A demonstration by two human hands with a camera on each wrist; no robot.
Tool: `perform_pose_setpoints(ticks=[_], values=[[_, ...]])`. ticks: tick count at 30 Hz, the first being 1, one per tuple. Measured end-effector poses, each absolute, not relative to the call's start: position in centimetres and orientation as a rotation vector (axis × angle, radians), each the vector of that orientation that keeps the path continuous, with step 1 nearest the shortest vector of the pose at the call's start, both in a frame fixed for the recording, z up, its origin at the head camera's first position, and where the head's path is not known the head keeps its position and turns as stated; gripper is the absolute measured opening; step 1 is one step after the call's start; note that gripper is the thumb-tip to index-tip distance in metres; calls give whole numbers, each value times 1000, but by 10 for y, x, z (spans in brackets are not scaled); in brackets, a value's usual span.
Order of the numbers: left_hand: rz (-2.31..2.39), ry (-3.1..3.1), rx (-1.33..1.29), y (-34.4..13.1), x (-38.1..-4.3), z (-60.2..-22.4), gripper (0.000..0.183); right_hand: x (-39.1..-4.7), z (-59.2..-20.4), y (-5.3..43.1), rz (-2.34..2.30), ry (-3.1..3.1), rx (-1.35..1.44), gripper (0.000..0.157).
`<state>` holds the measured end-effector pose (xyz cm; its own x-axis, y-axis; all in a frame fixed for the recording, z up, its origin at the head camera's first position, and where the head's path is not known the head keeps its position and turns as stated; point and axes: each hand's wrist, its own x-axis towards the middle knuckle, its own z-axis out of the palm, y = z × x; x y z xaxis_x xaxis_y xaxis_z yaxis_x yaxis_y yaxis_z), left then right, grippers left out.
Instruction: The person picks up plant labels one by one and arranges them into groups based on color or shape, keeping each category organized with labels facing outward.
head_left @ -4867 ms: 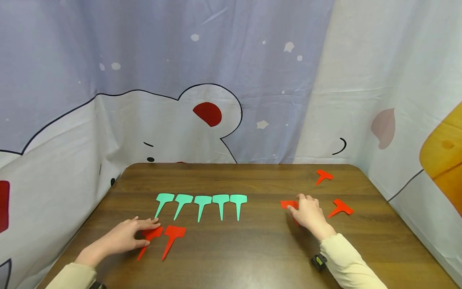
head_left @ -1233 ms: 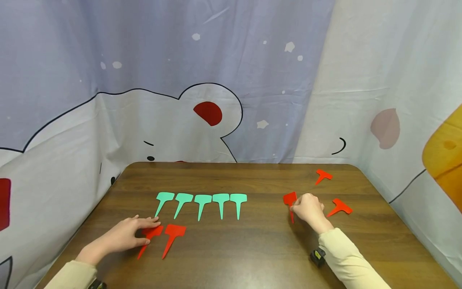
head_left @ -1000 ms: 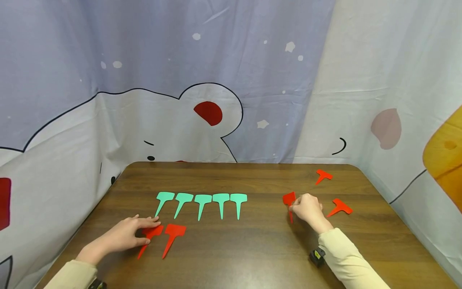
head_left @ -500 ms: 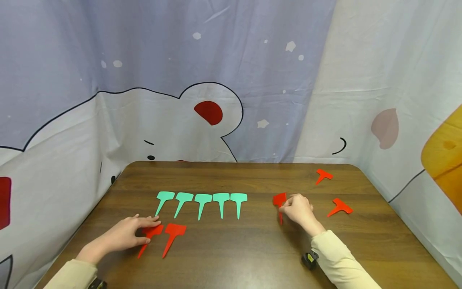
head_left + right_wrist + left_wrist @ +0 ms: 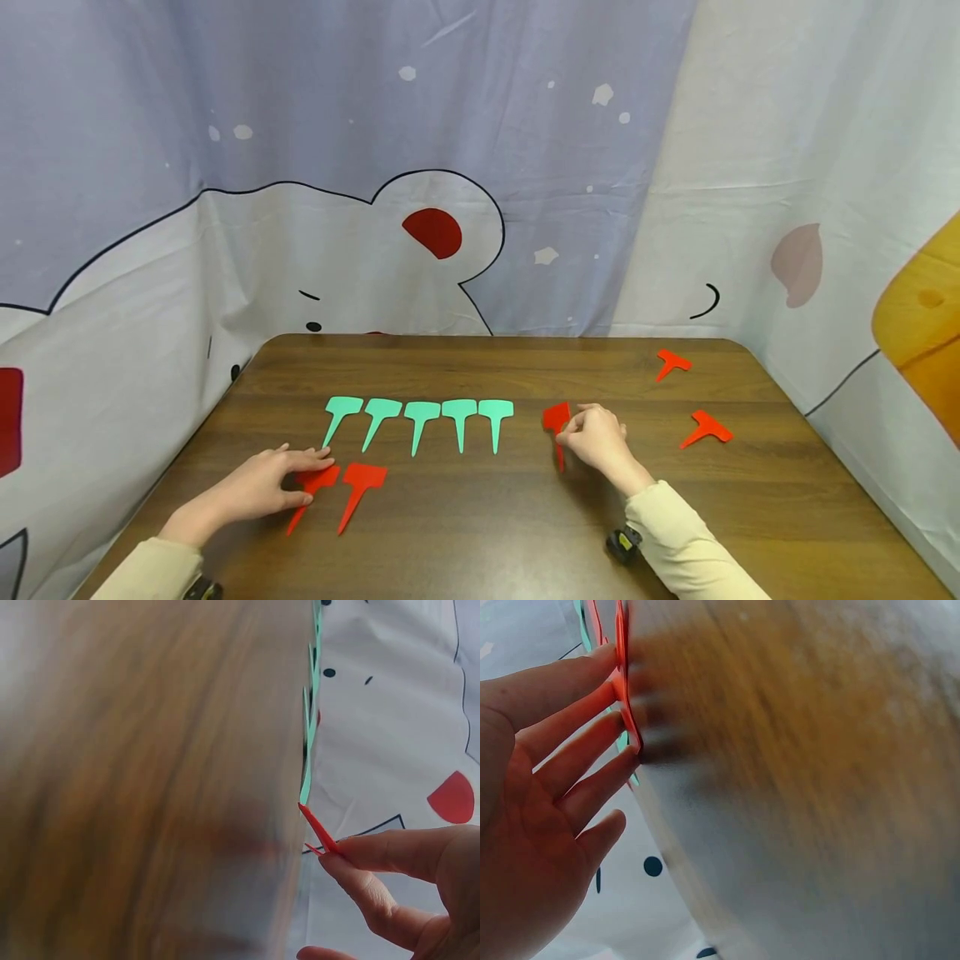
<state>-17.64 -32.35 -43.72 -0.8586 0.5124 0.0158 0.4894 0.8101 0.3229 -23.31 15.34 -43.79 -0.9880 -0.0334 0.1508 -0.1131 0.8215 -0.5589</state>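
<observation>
A red T-shaped plant label [image 5: 556, 416] is pinched between the thumb and finger of my right hand [image 5: 600, 437], its stem pointing toward me. The right wrist view has this label [image 5: 319, 829] tilted at the fingertips, close over the table. My left hand [image 5: 251, 490] lies with fingers extended on another red plant label [image 5: 319, 479], whose stem shows below the thumb. Just right of it lies a further red label [image 5: 363, 478]. Several mint-green plant labels [image 5: 422, 412] form a row behind these, heads away from me. The right hand is to the right of that row.
Two more red plant labels [image 5: 707, 428] [image 5: 673, 363] lie at the right side of the brown wooden table [image 5: 480, 533], one nearer the back edge. A printed curtain [image 5: 555, 167] hangs behind and around the table.
My right hand first took hold of the red label and turned it stem toward me, then carried it left toward the green row. The left hand has stayed in place.
</observation>
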Motion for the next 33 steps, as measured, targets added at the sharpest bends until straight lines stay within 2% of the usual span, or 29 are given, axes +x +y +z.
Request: perform_pose_setpoints(ticks=[33], values=[[439,2936,790,-324,-177,-438,52,-212,-437,74,1026,-2827,291,24]])
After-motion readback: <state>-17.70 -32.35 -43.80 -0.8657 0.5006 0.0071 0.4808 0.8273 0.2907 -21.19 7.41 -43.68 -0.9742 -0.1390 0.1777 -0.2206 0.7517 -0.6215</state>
